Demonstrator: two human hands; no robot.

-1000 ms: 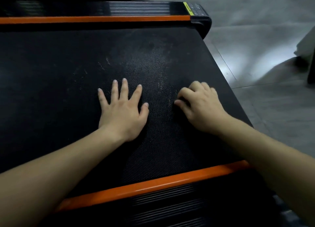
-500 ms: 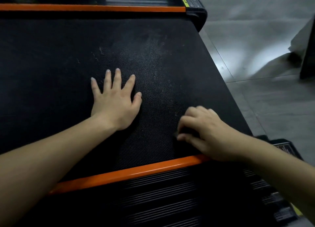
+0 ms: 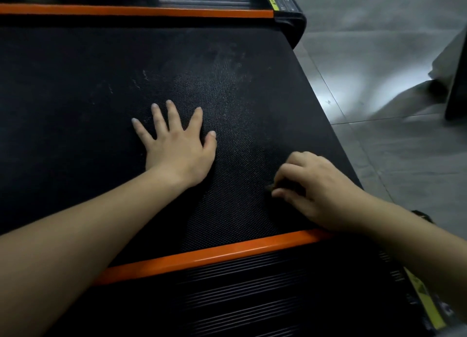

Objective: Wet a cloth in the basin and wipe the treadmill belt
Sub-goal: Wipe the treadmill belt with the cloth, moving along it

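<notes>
**Wiping the near right corner of the belt**

We are working on the belt (image 3: 88, 96), the wide black textured surface filling most of the view. The cloth (image 3: 288, 186) is hard to make out. Only a small dark scrap is showing between the thumb and curled fingers of our right hand (image 3: 321, 187), and we are taking that to be it. Whether it is wet, we cannot tell. That hand is bunched tightly around the scrap and pressing it onto the belt near the right edge, just short of the near orange strip (image 3: 202, 255).

Our left hand (image 3: 177, 149) is lying flat on the middle of the belt with fingers spread wide. It is holding nothing and seems to be bracing us.

By our reading, the wetting is done and we are in the wiping step, with much of it left. A pale dusty patch (image 3: 232, 66) is showing farther up the belt, and faint scuffs are lying to its left.

The next move is probably calling for the right hand to push the cloth up toward that dust with steady downward pressure. The left hand should be lifting clear whenever it is sitting in the way.

Beyond the belt, the far orange strip (image 3: 126, 10) is running along the top. The ribbed black side rail (image 3: 252, 298) is lying nearest us, and grey floor tiles (image 3: 379, 58) are spreading to the right. No basin is in view.
</notes>
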